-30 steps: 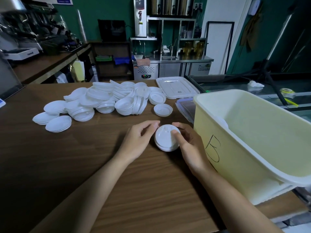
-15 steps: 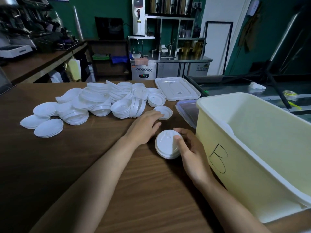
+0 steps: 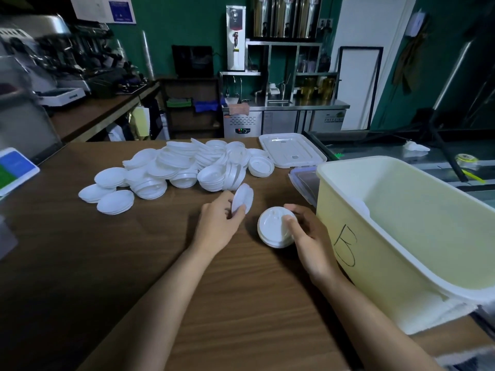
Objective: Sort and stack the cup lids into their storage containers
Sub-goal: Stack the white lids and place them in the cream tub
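A small stack of white cup lids point(image 3: 273, 231) sits on the wooden counter point(image 3: 107, 263), and my right hand point(image 3: 308, 236) grips it from the right, thumb on top. My left hand point(image 3: 217, 226) pinches a single white lid point(image 3: 243, 198), tilted on edge just left of the stack. A big heap of loose white lids point(image 3: 182, 170) lies further back on the counter. The pale yellow storage bin point(image 3: 401, 236), marked with a handwritten letter, stands right beside my right hand.
A flat white container lid point(image 3: 292, 149) lies behind the heap. A clear lidded box point(image 3: 302, 183) sits between it and the bin. A tablet point(image 3: 13, 170) rests at the counter's left edge. Coffee machines and steel shelving stand in the background.
My left hand left the stack, reached to the lone lid near the heap, and now holds it lifted and tilted. My right hand stays on the stack.
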A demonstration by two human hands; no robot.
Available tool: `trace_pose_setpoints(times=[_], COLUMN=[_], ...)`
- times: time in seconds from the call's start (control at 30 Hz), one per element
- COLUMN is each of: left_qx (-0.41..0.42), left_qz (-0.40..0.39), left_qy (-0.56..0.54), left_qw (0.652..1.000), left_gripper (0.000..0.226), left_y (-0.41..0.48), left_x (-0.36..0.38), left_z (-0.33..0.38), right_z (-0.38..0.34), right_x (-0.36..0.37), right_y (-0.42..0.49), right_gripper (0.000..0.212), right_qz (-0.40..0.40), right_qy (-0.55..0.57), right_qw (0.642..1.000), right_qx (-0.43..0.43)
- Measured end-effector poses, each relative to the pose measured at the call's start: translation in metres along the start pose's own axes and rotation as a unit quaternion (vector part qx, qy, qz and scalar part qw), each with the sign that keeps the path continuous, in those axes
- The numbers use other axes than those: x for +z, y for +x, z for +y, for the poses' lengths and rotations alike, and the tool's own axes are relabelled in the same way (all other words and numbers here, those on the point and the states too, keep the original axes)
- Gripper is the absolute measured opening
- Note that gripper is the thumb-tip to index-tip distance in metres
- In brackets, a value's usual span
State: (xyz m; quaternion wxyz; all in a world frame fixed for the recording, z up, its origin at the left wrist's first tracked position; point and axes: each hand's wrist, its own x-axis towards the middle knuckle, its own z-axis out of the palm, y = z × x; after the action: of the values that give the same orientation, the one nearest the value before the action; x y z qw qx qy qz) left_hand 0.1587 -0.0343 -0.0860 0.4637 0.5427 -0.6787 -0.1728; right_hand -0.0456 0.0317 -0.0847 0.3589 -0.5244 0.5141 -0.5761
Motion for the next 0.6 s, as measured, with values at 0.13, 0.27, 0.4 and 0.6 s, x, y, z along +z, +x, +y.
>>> trace_pose_setpoints(times=[0.13, 0.27, 0.4, 0.6], left_qx=[-0.084, -0.125, -0.144, -0.138], left_qz=[0.030, 0.011, -0.039, -0.007], left_qy=[-0.207, -0.385, -0.366, -0.247], left_qw=[0.974, 0.914, 0.919, 0.959], left_gripper=[0.024, 0.029, 0.032, 0.033], left_y=[-0.020, -0.024, -0.026, -0.022], left_x=[-0.025, -0.035, -0.028, -0.015], left_z=[0.007, 0.021, 0.018, 0.008], right_z=[-0.005, -0.007, -0.004, 0.011], right_x=[0.001, 0.009, 0.029, 0.037], right_y=[-0.001, 0.009, 0.024, 0.034], right_gripper=[0.021, 0.021, 0.023, 0.027], right_qz=[-0.007, -0.023, -0.051, -0.040], right_qy=[0.006, 0.029, 0.088, 0.134], right_qw=[1.000, 0.999, 0.995, 0.989], right_qx=[-0.003, 0.009, 0.023, 0.047])
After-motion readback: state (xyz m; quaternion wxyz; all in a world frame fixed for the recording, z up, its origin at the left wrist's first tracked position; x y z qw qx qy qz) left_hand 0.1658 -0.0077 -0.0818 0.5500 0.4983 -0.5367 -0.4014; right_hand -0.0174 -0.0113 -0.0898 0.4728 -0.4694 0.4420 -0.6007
